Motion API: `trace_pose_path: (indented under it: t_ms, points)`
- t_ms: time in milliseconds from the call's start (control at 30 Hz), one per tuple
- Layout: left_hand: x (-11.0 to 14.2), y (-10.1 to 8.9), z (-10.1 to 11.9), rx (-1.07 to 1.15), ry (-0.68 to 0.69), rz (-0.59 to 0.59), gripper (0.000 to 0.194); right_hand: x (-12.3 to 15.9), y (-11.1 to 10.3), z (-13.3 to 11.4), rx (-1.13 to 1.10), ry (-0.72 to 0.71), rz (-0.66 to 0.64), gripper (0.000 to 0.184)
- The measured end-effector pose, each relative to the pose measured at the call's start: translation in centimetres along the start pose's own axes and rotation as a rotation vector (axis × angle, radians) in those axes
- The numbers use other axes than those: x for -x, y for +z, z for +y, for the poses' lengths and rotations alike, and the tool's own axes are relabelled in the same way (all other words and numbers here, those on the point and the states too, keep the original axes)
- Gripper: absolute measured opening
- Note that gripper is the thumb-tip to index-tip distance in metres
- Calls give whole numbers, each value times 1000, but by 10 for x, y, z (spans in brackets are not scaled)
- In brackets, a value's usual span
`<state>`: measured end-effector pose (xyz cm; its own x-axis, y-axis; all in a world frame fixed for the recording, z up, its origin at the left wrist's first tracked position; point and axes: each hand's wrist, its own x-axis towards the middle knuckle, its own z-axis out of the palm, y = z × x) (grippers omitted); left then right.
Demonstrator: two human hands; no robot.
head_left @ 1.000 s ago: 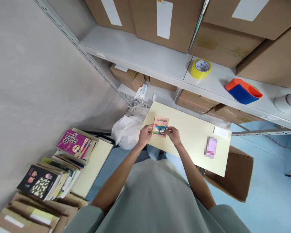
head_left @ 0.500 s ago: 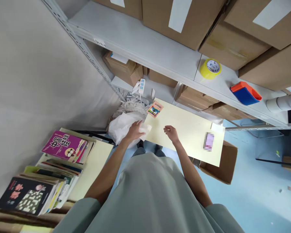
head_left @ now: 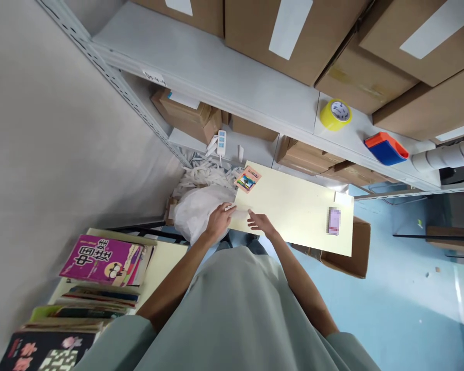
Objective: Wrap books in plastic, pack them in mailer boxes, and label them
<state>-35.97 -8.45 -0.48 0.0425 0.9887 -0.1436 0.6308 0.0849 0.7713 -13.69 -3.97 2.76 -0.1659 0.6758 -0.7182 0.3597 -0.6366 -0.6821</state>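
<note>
A thin, see-through white plastic bag [head_left: 240, 213] stretches between my hands over the table's near left edge. My left hand [head_left: 218, 221] pinches its left end. At the other end is my right hand [head_left: 261, 222], thumb and fingers apart; its thumb tip is close to the bag's edge, and I cannot tell whether it touches. Beyond my hands, a small picture book [head_left: 248, 179] with an orange-pink cover lies on the cream table [head_left: 290, 206]. A large white plastic sack [head_left: 201, 208] bulges beside my left hand.
A blurred pink object [head_left: 334, 221] lies at the table's right, above an open carton [head_left: 359, 247]. Shelving ahead carries boxes, yellow tape [head_left: 335, 114] and an orange-and-blue tape dispenser [head_left: 386, 148]. Stacked books [head_left: 100, 260] stand at left. A power strip [head_left: 221, 143] is on the lower shelf.
My right hand has moved left and lower, its fingers opening beside the plastic bag. My left hand has shifted slightly right and down, and the bag now extends toward the right hand.
</note>
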Motion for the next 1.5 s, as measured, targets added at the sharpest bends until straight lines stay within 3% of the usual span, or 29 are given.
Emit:
trace_pose_path:
  t_ms: [167,233,400,533,600,667,733,867,967,1133,1300,1500]
  points:
    - [-5,-27,37,121,112,86,28,-6,18,-71,-88,-39,7,60]
    - [-7,-37,50,165,163,130,30,-5,19,-103,-44,-94,38,58]
    - [-5,-63,80,126,316,153,34,16,7,-158,63,-452,-5,42]
    - [-11,-87,95,149,350,310,72,48,-19,-174,55,-593,9,50]
    - [-27,-100,94,181,323,391,97,64,-36,-176,34,-590,57,52]
    - [-53,-110,89,188,290,363,121,80,-55,-176,33,-590,131,53]
    - [-82,-114,84,176,255,255,123,94,-74,-174,40,-594,198,53]
    - [-126,-109,87,305,250,-91,61,117,-113,-158,39,-604,325,53]
    - [-137,-98,99,490,235,-254,38,125,-144,-135,45,-604,466,53]
    - [-143,-73,120,443,164,-224,41,117,-194,-82,83,-580,634,60]
    - [-150,-45,145,352,167,-253,51,104,-246,-26,123,-494,572,63]
    - [-155,1,184,231,57,-402,55,92,-307,32,80,-472,549,63]
